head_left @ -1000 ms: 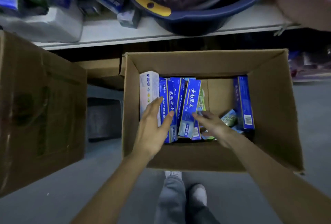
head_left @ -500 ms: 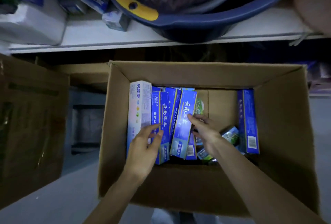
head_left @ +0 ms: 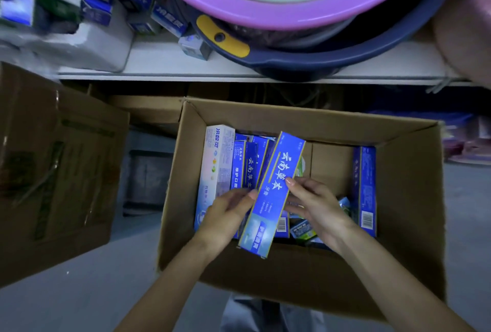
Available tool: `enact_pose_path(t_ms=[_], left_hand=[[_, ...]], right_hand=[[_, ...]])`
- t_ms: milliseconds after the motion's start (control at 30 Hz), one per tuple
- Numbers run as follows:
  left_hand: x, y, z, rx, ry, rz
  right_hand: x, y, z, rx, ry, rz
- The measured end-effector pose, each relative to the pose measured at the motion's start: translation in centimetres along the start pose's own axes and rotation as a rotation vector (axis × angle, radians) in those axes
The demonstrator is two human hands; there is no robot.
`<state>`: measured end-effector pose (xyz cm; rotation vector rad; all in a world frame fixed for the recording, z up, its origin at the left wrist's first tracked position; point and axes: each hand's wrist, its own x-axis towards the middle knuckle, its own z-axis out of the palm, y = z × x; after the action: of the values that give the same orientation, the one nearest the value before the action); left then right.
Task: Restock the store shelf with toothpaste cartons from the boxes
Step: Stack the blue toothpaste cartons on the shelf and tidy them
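A closed cardboard box (head_left: 53,172) sat at the left. Inside the open cardboard box (head_left: 409,198), a white toothpaste carton (head_left: 216,161) stood against the left wall. The left hand (head_left: 225,214) gripped the tilted blue toothpaste carton (head_left: 276,188) by its left edge. The right hand (head_left: 316,206) pinched its right edge, thumb on top. Both held it above the packed cartons (head_left: 249,161).

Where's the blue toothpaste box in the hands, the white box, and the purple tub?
blue toothpaste box (head_left: 272,198): head view, middle of its front face.
white box (head_left: 216,161): head view, upper front face.
purple tub (head_left: 265,20): head view, on its rim.
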<state>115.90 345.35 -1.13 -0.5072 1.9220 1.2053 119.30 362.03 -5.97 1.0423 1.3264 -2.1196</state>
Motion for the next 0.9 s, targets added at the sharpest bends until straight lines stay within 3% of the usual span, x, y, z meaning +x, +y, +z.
enact_pose_path(t_ms=[233, 433, 667, 900], left_hand=[[-2.9, -0.3, -2.9, -0.061, -0.303, -0.259], [-4.1, 0.4, -6.5, -0.137, -0.207, -0.171], [-4.3, 0.6, -9.2, -0.179, -0.162, -0.055], [-4.3, 0.0, -9.5, -0.284, -0.155, -0.061]], right_hand=[[-1.9, 0.3, 3.6, -0.009, -0.042, -0.001], [-1.9, 0.9, 6.5, 0.151, -0.063, 0.000], [0.5, 6.8, 6.2, -0.087, 0.231, 0.088], [2.2, 9.7, 6.9, -0.166, 0.156, 0.312]])
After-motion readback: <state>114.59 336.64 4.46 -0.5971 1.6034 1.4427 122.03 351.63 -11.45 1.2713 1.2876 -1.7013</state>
